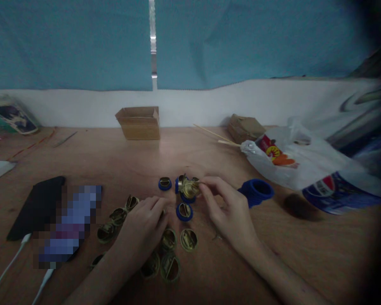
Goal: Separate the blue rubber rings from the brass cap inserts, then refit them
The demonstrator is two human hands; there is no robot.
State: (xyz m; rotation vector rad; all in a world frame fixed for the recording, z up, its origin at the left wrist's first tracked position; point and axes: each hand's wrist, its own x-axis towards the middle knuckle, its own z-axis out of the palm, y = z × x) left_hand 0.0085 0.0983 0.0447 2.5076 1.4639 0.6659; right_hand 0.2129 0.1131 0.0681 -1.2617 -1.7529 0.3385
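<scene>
My right hand [230,209] pinches a round brass-coloured metal piece [189,187] between thumb and fingers. That piece is over a group of similar pieces fitted with blue rings. My left hand [146,220] has its fingers curled down among the pieces; what they hold, if anything, is hidden. One blue-ringed piece [164,183] lies beyond the left hand, and another [184,211] lies between the hands. Several brass-coloured round pieces without blue rings, such as this one [189,239], lie around my left hand and forearm. Beside my right hand lies a stack of blue rings [256,191].
An open cardboard box [141,127] stands at the back, with a second small box [246,128] farther right. A white plastic bag [307,156], thin sticks [214,133] and a blue can-like container [343,192] are at right. A phone [71,228] and black device [36,207] with cables lie left.
</scene>
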